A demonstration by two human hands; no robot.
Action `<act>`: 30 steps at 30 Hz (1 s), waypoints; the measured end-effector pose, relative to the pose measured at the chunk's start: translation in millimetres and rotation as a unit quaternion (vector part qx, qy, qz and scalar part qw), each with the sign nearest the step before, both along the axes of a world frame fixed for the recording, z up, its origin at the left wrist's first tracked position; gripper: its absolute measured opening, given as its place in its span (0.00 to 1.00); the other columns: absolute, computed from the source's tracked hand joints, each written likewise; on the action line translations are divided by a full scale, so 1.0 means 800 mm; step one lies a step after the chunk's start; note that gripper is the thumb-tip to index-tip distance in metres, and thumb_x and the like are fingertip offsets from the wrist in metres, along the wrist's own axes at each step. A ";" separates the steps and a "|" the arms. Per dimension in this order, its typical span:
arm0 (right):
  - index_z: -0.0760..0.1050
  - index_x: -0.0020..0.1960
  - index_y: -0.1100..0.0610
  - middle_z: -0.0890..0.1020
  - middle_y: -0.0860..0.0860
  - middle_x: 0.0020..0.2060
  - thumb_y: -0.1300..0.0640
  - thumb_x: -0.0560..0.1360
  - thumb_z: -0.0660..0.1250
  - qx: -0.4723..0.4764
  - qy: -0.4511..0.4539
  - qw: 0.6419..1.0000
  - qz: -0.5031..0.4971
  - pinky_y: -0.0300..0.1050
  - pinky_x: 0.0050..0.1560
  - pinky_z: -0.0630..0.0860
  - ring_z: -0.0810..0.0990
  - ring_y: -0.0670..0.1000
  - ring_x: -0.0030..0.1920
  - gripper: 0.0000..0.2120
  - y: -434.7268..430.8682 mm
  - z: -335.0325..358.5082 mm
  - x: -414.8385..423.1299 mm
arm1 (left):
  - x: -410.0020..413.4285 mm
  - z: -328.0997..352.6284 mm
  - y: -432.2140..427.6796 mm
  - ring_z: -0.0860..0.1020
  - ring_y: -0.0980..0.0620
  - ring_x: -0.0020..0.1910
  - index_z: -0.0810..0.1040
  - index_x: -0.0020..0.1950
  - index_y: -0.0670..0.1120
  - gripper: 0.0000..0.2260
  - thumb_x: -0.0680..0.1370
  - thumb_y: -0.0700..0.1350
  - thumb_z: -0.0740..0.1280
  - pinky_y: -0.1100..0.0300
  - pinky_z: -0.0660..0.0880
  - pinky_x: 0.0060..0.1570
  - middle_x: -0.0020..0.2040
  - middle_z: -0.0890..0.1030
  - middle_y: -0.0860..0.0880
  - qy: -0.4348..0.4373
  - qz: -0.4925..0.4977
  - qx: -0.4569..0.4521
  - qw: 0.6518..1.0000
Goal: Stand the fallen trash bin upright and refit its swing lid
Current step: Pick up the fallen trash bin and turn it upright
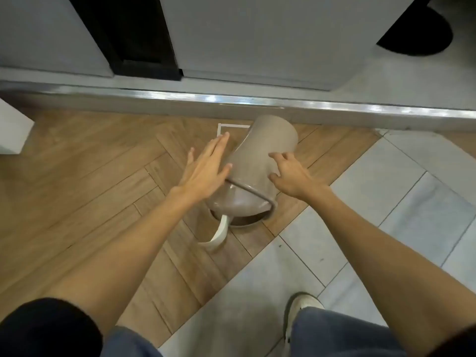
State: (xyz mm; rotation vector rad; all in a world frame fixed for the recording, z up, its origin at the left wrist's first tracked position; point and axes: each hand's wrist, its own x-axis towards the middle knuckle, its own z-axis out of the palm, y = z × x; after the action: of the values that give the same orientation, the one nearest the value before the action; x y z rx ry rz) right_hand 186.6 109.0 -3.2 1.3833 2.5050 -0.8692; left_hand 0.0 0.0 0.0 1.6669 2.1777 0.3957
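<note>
A taupe plastic trash bin [262, 155] lies on its side on the wooden floor, its base toward the far step and its open mouth toward me. The lid [242, 220] lies under the mouth, with its white swing flap [219, 234] sticking out to the front left. My left hand [206, 168] is flat with fingers spread against the bin's left side, thumb touching near the rim. On the bin's right side rests my right hand [291, 171], fingers curled and apart. Neither hand grips anything.
A metal-edged step [231, 99] runs across just behind the bin, with grey cabinet fronts beyond. White tape [226, 126] marks a corner on the floor by the bin's base. A white box [13, 127] stands at the left. My shoe [301, 307] is on the grey tiles.
</note>
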 end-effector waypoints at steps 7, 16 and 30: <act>0.59 0.74 0.63 0.74 0.65 0.63 0.65 0.77 0.59 -0.031 0.014 0.994 -0.104 0.48 0.53 0.68 0.72 0.64 0.63 0.25 -0.037 -0.110 0.023 | -0.011 -0.117 -0.039 0.60 0.47 0.77 0.53 0.81 0.44 0.26 0.85 0.48 0.56 0.52 0.57 0.74 0.79 0.61 0.45 -0.207 0.121 -0.006 0.971; 0.68 0.59 0.63 0.76 0.57 0.49 0.64 0.72 0.69 -0.089 0.079 0.971 -0.206 0.45 0.41 0.71 0.74 0.55 0.48 0.17 -0.081 -0.122 0.033 | -0.012 -0.124 -0.043 0.72 0.43 0.67 0.68 0.75 0.49 0.20 0.83 0.41 0.52 0.47 0.68 0.66 0.70 0.74 0.45 -0.369 0.267 -0.039 0.889; 0.70 0.57 0.58 0.76 0.51 0.49 0.57 0.80 0.60 0.008 0.293 0.924 -0.246 0.56 0.57 0.76 0.76 0.55 0.53 0.07 -0.065 -0.071 0.011 | -0.007 -0.095 -0.051 0.63 0.51 0.74 0.63 0.78 0.49 0.25 0.83 0.58 0.54 0.62 0.56 0.60 0.76 0.65 0.49 -0.469 0.262 0.005 0.843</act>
State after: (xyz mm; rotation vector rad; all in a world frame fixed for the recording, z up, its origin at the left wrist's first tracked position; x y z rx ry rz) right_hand 195.4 57.3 -60.0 2.0599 2.5716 -1.5627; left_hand -5.2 -41.1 -76.1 0.5657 1.7563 1.0945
